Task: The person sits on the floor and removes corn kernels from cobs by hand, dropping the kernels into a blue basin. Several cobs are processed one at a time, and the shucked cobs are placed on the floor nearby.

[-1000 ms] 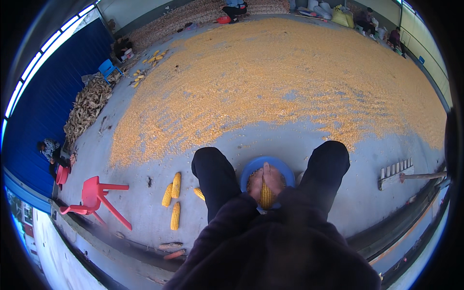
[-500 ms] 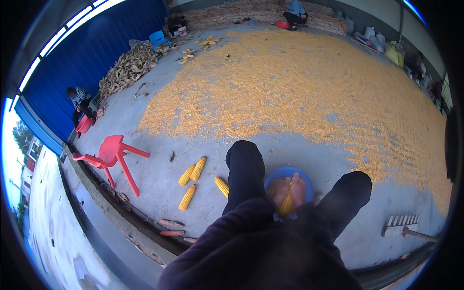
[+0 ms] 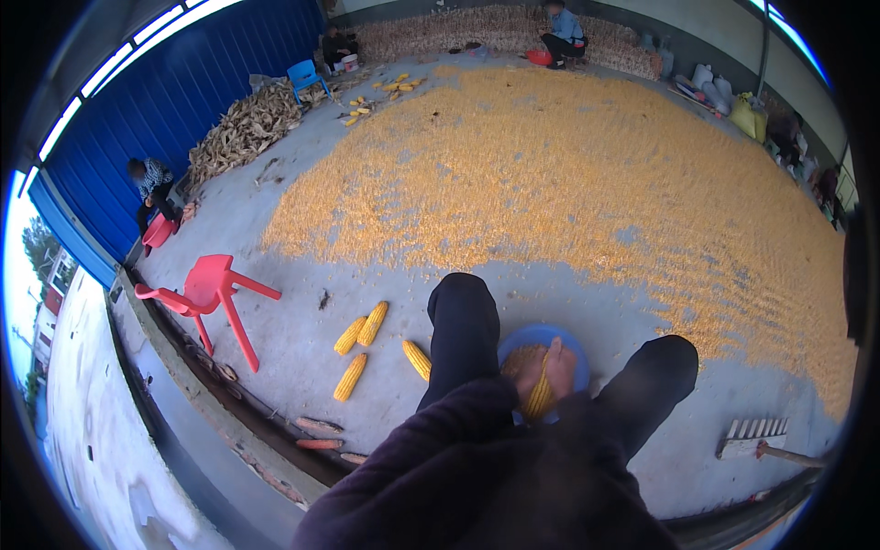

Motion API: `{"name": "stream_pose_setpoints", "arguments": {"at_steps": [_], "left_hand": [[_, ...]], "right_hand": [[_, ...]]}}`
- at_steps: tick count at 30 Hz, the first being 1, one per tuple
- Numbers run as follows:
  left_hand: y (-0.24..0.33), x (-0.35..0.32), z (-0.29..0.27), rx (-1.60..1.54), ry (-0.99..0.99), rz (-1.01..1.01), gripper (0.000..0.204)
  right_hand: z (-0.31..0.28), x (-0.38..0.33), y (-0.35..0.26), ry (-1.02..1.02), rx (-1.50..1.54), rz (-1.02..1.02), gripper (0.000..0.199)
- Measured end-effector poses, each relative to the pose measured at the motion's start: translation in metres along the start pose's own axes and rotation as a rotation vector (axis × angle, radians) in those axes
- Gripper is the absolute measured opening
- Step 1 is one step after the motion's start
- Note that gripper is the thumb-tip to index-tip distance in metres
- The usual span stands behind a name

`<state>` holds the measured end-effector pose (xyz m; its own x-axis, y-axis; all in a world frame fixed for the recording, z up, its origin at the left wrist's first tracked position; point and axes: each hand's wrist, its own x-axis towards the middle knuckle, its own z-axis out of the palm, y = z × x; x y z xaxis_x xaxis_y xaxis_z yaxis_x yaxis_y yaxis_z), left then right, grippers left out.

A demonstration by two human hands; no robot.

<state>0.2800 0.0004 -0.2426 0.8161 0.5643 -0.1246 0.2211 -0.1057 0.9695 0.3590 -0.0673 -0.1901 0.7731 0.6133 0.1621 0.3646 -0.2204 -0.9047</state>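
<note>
In the head view, the left hand [image 3: 524, 366] and right hand [image 3: 562, 365] were curled closed round one corn cob [image 3: 539, 398] over the blue basin [image 3: 581, 367] — a strip of floor [image 3: 541, 289] separated its rim from the near edge of the kernels [image 3: 550, 183].

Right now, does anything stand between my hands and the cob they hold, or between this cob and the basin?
Nothing visible does: left hand and right hand touch the cob directly, over the basin.

Grey floor [image 3: 513, 290] with kernels [image 3: 550, 174], cobs [image 3: 350, 377], red chair [image 3: 209, 278]
</note>
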Motion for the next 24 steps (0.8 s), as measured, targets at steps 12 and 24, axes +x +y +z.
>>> {"name": "stream_pose_setpoints", "arguments": {"at_steps": [12,24], "left_hand": [[0.025,-0.017,-0.011,-0.08,0.012,0.186,0.028],[-0.025,0.008,0.019,-0.826,-0.26,-0.15,0.051]], "right_hand": [[0.001,-0.002,-0.006,0.015,-0.051,-0.166,0.042],[-0.003,0.031,0.051,0.194,0.011,0.15,0.058]]}}
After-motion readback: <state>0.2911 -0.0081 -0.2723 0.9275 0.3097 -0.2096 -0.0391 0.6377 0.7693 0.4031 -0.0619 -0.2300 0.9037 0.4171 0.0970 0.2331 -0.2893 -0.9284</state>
